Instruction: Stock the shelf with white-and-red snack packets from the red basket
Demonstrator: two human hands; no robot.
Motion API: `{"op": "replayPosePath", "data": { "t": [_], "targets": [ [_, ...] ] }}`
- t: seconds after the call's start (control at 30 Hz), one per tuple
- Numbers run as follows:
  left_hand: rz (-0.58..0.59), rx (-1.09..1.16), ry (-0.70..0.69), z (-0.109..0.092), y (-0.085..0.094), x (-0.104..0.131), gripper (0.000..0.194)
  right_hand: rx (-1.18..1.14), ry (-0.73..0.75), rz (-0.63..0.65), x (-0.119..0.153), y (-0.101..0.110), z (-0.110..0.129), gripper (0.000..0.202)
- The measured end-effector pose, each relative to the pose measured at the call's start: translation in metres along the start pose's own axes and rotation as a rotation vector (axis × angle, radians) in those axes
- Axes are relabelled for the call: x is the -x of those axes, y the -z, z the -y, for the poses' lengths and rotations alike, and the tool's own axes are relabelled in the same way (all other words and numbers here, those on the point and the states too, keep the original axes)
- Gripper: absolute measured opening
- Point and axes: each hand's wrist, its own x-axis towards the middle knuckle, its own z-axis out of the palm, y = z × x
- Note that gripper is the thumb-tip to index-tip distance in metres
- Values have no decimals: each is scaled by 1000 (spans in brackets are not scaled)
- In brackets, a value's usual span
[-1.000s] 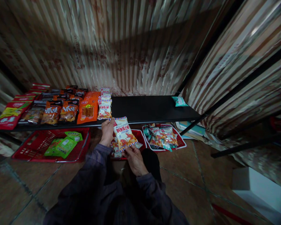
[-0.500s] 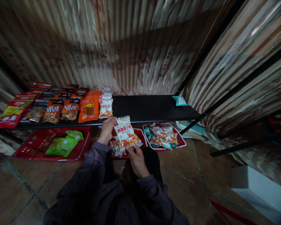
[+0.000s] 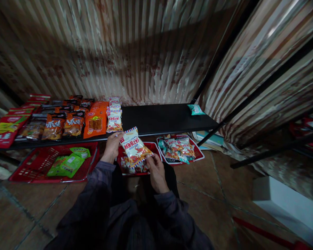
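Note:
A white and orange snack bag point(image 3: 134, 147) with a striped edge hangs tilted between my hands, above a red basket point(image 3: 156, 156) of similar bags. My left hand point(image 3: 112, 146) grips its upper left corner. At its lower right corner, my right hand point(image 3: 156, 172) pinches the edge with fingers closed. Just beyond, a row of matching snack bags point(image 3: 114, 121) stands on the black shelf point(image 3: 156, 118), beside an orange packet point(image 3: 95, 123).
Black-orange bags point(image 3: 53, 126) and red packets point(image 3: 9, 126) fill the shelf's left. A teal bag point(image 3: 196, 109) lies at its right end. Below are a basket with green packets point(image 3: 69, 164) and another with mixed bags point(image 3: 178, 147). A black post point(image 3: 216, 130) and white box point(image 3: 284, 205) stand right.
The snack bag has tilted, its lower end swinging slightly right, with both hands still on it. My right hand has risen a little along its edge. The view has shifted slightly.

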Motion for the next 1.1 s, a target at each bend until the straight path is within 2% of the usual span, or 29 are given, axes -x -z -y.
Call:
{"op": "replayPosePath", "data": {
  "t": [0.17,0.33,0.47,0.57,0.7,0.9,1.1],
  "targets": [
    [72,-93,7,-4,6,2,29,-44,32,-50,-7,0,8,34],
    [272,-296,-97,-30,7,7,26,-25,37,-67,-5,2,10,31],
    [337,-385,-81,-45,1,6,34,28,52,-52,-6,4,7,31],
    [341,-383,-61,-43,-2,2,37,76,89,-32,-7,6,4,28],
    [333,-408,-116,-34,-2,-1,26,102,83,-34,-5,9,4,30],
    [220,-367,-214,-28,-7,3,21,87,41,-42,-2,9,10,35],
    [145,-395,-218,-27,-14,0,17,-48,-19,-43,-3,7,11,33]
  ]
}}
